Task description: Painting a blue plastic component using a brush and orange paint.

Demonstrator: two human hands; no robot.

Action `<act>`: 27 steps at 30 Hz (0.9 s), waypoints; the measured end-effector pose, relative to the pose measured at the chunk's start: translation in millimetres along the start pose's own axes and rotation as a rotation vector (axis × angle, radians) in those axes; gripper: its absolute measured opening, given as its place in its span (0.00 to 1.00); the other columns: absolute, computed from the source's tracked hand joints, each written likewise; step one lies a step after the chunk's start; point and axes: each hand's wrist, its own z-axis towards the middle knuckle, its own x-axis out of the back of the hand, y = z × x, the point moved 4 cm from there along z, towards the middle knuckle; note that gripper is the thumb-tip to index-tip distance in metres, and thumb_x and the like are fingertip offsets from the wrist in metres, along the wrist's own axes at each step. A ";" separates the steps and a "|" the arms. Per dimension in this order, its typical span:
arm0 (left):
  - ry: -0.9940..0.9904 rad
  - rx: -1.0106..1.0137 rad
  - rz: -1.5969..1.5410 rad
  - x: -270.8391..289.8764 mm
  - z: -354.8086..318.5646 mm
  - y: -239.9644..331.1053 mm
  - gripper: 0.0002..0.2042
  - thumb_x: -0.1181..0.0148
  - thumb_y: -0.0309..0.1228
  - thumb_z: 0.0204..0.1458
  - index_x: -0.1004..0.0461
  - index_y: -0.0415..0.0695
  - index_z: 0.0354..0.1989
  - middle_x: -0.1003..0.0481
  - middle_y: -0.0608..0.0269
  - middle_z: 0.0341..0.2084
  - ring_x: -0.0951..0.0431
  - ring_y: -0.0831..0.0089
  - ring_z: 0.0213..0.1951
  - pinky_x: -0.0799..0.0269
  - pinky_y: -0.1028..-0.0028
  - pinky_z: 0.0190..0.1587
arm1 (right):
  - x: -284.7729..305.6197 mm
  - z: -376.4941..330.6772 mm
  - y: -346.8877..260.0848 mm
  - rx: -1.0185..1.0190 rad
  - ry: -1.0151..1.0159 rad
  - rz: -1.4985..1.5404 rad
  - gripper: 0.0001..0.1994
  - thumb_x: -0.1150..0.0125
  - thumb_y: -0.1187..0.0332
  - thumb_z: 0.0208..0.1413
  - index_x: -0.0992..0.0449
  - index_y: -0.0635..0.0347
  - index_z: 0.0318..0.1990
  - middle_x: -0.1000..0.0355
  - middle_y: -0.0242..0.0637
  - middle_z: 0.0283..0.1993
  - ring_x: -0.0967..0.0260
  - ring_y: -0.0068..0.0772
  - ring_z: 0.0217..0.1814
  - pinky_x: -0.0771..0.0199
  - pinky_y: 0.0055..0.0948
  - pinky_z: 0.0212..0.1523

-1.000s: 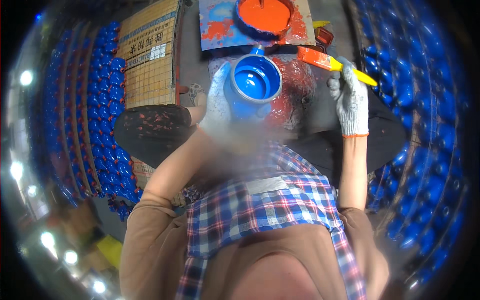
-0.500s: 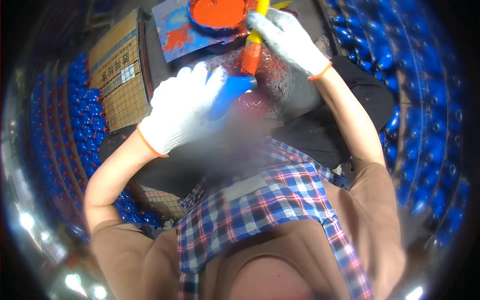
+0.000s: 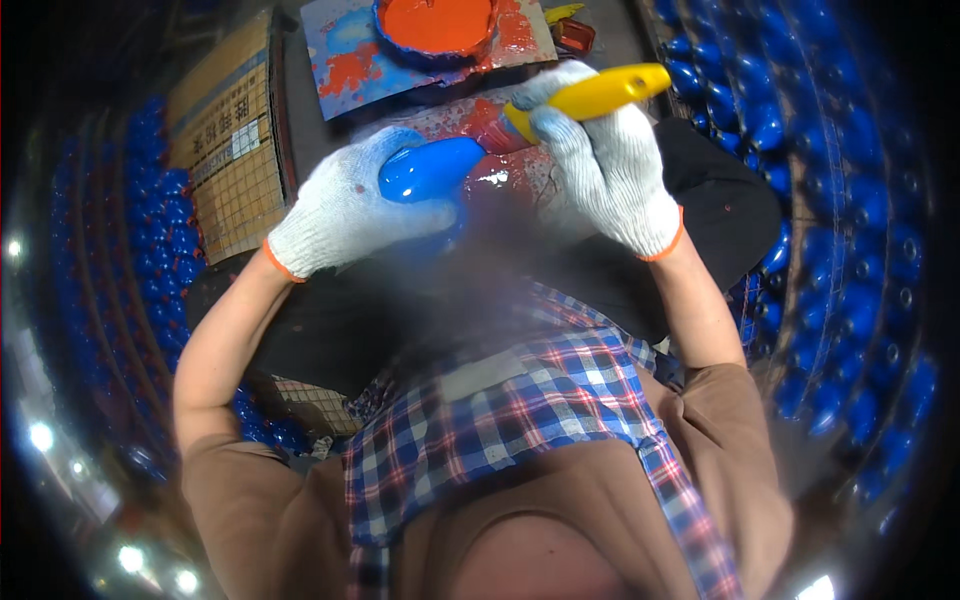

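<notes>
Left hand (image 3: 345,205), white-gloved, wrapped round a glossy blue part (image 3: 430,170); grip closed on it, the part's narrow end facing right. Right hand (image 3: 620,165), gloved too, pinches a yellow-handled brush (image 3: 605,92), handle slanting up to our right. Reddish bristles (image 3: 503,137) sit right at the part's narrow end; contact we cannot make out for certain. Beyond the hands we note a bowl (image 3: 437,60) of orange paint (image 3: 437,25) on a paint-smeared board (image 3: 350,75). Rows of blue pieces (image 3: 860,230) line our right.

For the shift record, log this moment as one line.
left hand: holds blue part | right hand: holds yellow-handled brush | bristles: at part's narrow end, contact unclear | orange-paint bowl: on paint-smeared board
</notes>
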 end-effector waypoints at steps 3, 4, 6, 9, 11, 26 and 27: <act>-0.153 0.102 -0.884 -26.1 -1.4 -25.4 0.29 0.36 0.40 0.49 0.35 0.35 0.55 0.25 0.52 0.47 0.21 0.58 0.44 0.26 0.61 0.52 | 1.3 -8.9 5.0 -0.079 0.013 0.241 0.07 0.43 0.76 0.56 0.25 0.64 0.42 0.27 0.41 0.41 0.26 0.37 0.41 0.27 0.27 0.41; -0.145 0.103 -0.876 -33.4 -4.1 -29.7 0.29 0.36 0.40 0.49 0.35 0.35 0.55 0.25 0.52 0.47 0.21 0.58 0.44 0.26 0.61 0.52 | 2.0 -12.0 2.4 -0.071 0.018 0.246 0.07 0.43 0.76 0.56 0.25 0.64 0.42 0.27 0.41 0.41 0.26 0.37 0.41 0.27 0.27 0.41; -0.129 0.128 -1.595 -55.1 -9.8 -34.0 0.17 0.45 0.36 0.56 0.28 0.39 0.49 0.23 0.60 0.40 0.23 0.75 0.40 0.27 0.76 0.42 | 3.0 -18.9 5.9 -0.251 0.077 0.522 0.07 0.43 0.78 0.56 0.25 0.66 0.41 0.28 0.40 0.43 0.28 0.33 0.45 0.28 0.26 0.44; -0.105 0.104 -1.827 -72.5 -7.3 -25.5 0.17 0.51 0.37 0.59 0.29 0.40 0.51 0.25 0.60 0.45 0.24 0.73 0.44 0.29 0.72 0.48 | 6.7 -27.0 15.3 -0.284 0.129 0.470 0.09 0.44 0.78 0.55 0.25 0.65 0.43 0.29 0.38 0.43 0.30 0.29 0.45 0.31 0.24 0.47; -0.229 -0.028 -1.975 -80.1 -3.0 -13.6 0.16 0.50 0.35 0.59 0.31 0.41 0.53 0.26 0.61 0.46 0.25 0.73 0.45 0.29 0.73 0.48 | 5.9 -31.0 22.3 -0.294 0.163 0.488 0.09 0.44 0.77 0.55 0.25 0.65 0.44 0.29 0.38 0.43 0.30 0.28 0.45 0.32 0.23 0.47; 0.050 -0.476 -1.361 -90.4 7.5 0.9 0.26 0.51 0.45 0.58 0.41 0.40 0.59 0.30 0.53 0.42 0.29 0.68 0.31 0.32 0.75 0.28 | 6.8 -53.4 31.6 -0.491 0.343 0.445 0.10 0.44 0.80 0.55 0.26 0.64 0.45 0.30 0.33 0.44 0.32 0.23 0.47 0.33 0.22 0.49; 0.191 -0.421 -1.105 -85.4 5.2 -3.0 0.28 0.52 0.49 0.58 0.41 0.39 0.58 0.30 0.52 0.40 0.30 0.67 0.28 0.32 0.75 0.24 | 9.4 -54.5 26.9 -0.492 0.341 0.405 0.11 0.44 0.80 0.55 0.26 0.64 0.46 0.30 0.33 0.44 0.32 0.23 0.48 0.33 0.22 0.50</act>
